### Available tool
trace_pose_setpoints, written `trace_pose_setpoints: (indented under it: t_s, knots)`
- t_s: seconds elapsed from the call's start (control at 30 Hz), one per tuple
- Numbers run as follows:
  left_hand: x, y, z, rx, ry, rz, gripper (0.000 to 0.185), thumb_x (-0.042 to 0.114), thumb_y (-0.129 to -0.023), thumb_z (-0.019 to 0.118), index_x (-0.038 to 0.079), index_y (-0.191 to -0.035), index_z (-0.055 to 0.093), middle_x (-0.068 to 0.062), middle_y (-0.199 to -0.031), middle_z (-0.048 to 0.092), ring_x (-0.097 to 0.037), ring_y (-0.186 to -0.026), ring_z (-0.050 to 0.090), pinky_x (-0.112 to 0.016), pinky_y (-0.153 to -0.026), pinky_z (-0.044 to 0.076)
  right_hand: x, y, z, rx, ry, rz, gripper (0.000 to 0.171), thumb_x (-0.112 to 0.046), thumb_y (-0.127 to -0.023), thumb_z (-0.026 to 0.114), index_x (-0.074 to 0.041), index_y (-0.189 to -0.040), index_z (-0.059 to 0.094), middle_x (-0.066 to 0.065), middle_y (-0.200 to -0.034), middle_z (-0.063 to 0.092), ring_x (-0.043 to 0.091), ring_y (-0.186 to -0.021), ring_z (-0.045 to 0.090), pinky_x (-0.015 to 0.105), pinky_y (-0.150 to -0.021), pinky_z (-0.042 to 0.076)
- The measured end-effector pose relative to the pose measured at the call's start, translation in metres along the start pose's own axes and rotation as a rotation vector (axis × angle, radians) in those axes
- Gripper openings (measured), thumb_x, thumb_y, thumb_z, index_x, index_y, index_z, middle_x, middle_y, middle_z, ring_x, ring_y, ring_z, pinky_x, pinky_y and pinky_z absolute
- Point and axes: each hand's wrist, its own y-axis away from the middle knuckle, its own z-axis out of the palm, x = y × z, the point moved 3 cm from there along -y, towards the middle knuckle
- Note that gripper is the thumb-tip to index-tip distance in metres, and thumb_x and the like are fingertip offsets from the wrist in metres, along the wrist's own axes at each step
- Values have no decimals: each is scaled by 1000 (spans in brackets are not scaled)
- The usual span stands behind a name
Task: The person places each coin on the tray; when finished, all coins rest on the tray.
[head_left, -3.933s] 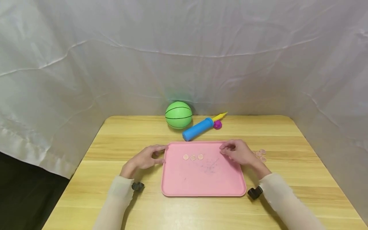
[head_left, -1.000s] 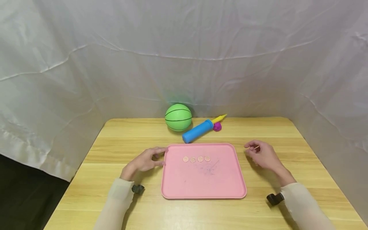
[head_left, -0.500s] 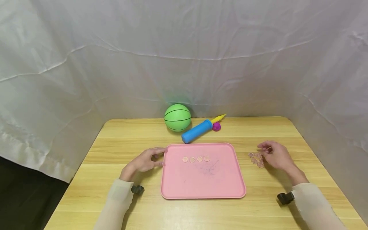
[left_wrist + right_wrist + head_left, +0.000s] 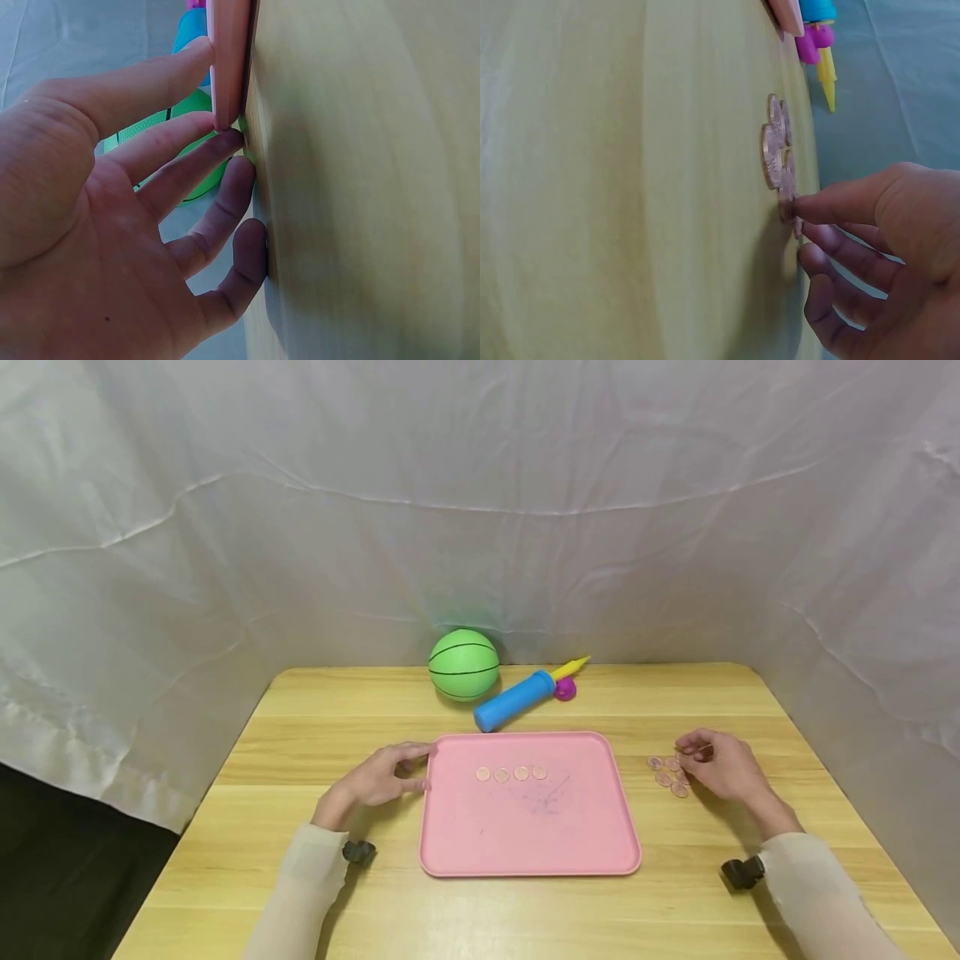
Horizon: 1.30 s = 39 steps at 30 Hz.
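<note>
A pink tray [image 4: 525, 860] lies mid-table with several small coins [image 4: 512, 773] in a row on its far half. My left hand [image 4: 420, 768] holds the tray's left rim [image 4: 229, 60], thumb on top and forefinger [image 4: 187, 161] at its underside. To the right of the tray, a small pile of loose coins [image 4: 666, 774] lies on the wood. My right hand [image 4: 686, 753] is curled over the pile's right side. In the right wrist view its thumb and forefinger [image 4: 832, 244] pinch one coin [image 4: 787, 208] at the near end of the pile [image 4: 775, 146].
A green ball [image 4: 463, 664] and a blue pump [image 4: 517, 699] with a yellow nozzle [image 4: 572, 667] lie behind the tray by the white cloth backdrop [image 4: 480, 527]. The wooden table [image 4: 337, 727] ends close to the right of the coin pile.
One more coin has joined the row on the tray. My right hand has moved right, from beside the tray to the loose coins, uncovering them. The left hand has stayed on the rim.
</note>
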Motion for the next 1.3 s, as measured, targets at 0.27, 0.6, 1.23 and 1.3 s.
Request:
trace_pose_setpoints:
  t_s: [0.27,0.6,1.23,1.3]
  knots:
    - [-1,1,0,4,5,-14,63,14,-101,78,1,-158,55,-23,-163,55,-41,-137,63,-57,-118,55,4,-7,0,-89,-17,-13,25,-5,-101,71,6,-123,71,19,-107,76,22,-94,68,20,-72,53]
    - [-3,0,1,1,0,-10,63,15,-101,79,1,-158,55,-22,-163,56,-41,-135,64,-57,-117,55,3,-12,1,-163,-4,-50,17,2,-99,65,5,-115,62,13,-98,66,19,-87,59,22,-71,48]
    - [-2,1,0,9,-20,5,63,16,-102,78,0,-158,55,-24,-162,57,-41,-134,64,-60,-116,55,-2,-4,1,14,-37,-61,16,-1,-96,77,0,-106,65,12,-95,72,11,-84,61,17,-69,51]
    - [-2,0,0,11,-22,6,63,17,-102,79,-1,-157,55,-24,-161,58,-41,-133,64,-60,-116,55,-6,-3,1,27,-54,-44,16,-5,-98,78,0,-107,67,13,-96,73,11,-84,62,17,-68,52]
